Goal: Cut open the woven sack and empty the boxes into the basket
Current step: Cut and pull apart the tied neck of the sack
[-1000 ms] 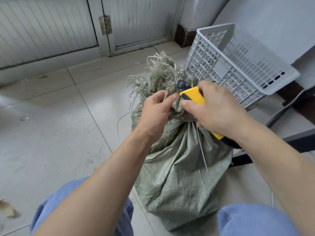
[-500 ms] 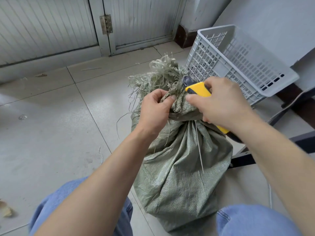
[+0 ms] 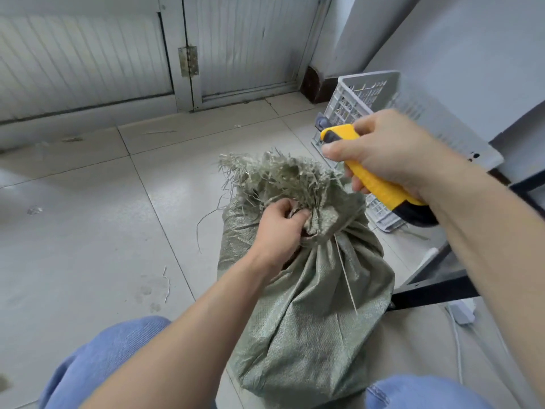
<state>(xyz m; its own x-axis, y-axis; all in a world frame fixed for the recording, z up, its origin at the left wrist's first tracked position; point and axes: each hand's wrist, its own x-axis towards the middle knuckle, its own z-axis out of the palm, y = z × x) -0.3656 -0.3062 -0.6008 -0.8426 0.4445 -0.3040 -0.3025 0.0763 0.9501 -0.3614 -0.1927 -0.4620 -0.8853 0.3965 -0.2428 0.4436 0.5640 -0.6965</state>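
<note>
A green woven sack [image 3: 306, 314] stands on the tiled floor between my knees, its neck bunched and tied, with a frayed top [image 3: 277, 175]. My left hand [image 3: 277, 231] grips the sack's neck just under the fray. My right hand [image 3: 389, 149] holds a yellow and black utility knife [image 3: 374, 178] up and to the right of the neck, clear of the sack. Behind that hand a white plastic basket [image 3: 362, 90] sits tilted against the wall. The boxes are hidden inside the sack.
A grey panelled door [image 3: 241, 45] with a hinge closes off the far side. A dark metal frame [image 3: 436, 293] and a white power strip [image 3: 461, 312] with cable lie to the right of the sack. Loose fibres litter the floor tiles [image 3: 88, 246].
My right hand has lifted the knife away from the sack's neck, up and to the right. My left hand has kept its grip on the neck. The view has tilted down.
</note>
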